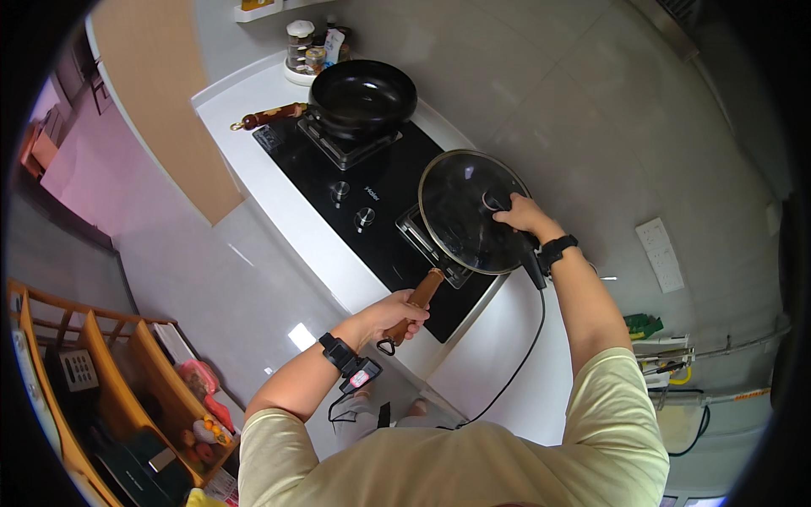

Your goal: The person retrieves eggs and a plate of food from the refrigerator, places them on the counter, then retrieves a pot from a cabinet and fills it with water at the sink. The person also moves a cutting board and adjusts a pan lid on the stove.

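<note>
My left hand [405,315] is wrapped around a brown wooden pan handle [417,303] with a metal hanging loop at its end. The pan's body is mostly hidden beneath a round glass lid [459,196] with a metal rim. My right hand [526,214] grips the lid's black knob [498,200]. Whether the lid rests on the pan or is held just above it, I cannot tell. Both are over the near burner grate [415,228] of a black Haier gas hob [399,260].
A black wok [364,95] sits on the far burner, its wooden handle [274,116] over the white countertop [247,152]. Seasoning jars [300,44] stand behind it. Black cables hang from both wrist straps. Wall sockets [659,255] are at right, a wooden shelf unit [120,367] at lower left.
</note>
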A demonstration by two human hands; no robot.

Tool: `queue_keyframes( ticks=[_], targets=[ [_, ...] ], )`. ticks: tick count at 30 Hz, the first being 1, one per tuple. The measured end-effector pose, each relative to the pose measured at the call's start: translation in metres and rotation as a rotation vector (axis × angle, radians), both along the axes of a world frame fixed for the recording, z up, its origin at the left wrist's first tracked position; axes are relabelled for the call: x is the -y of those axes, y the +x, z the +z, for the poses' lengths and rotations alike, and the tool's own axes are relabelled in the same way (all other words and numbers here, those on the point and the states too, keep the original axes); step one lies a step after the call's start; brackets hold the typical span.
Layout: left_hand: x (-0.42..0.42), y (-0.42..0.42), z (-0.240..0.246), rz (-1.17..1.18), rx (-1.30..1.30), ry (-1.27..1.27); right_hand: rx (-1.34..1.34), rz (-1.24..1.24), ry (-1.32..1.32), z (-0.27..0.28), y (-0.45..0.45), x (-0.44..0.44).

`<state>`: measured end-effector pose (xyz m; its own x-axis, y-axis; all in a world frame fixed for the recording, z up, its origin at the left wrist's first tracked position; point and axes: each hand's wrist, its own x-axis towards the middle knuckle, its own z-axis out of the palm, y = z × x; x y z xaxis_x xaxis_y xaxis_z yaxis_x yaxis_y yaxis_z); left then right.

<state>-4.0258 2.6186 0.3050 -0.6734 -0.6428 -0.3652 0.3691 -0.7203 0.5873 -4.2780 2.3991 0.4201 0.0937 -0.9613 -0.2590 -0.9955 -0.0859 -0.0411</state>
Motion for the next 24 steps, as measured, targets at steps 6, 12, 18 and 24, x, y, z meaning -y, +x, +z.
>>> queue_keyframes(
  ticks=[6,12,18,24],
  targets=[
    [-0.044,-0.014,0.030,0.075,0.027,-0.028,0.212,0.126,-0.145,0.000,-0.017,-0.022],
    [-0.163,0.003,0.070,0.175,0.030,-0.038,0.323,0.298,0.058,0.047,0.008,-0.106],
    [-0.319,-0.005,0.107,0.388,0.035,-0.009,0.461,0.601,0.226,0.083,0.058,-0.208],
    [-0.462,-0.079,0.117,0.742,0.035,0.065,0.393,1.074,0.304,0.058,0.125,-0.306]
  ],
)
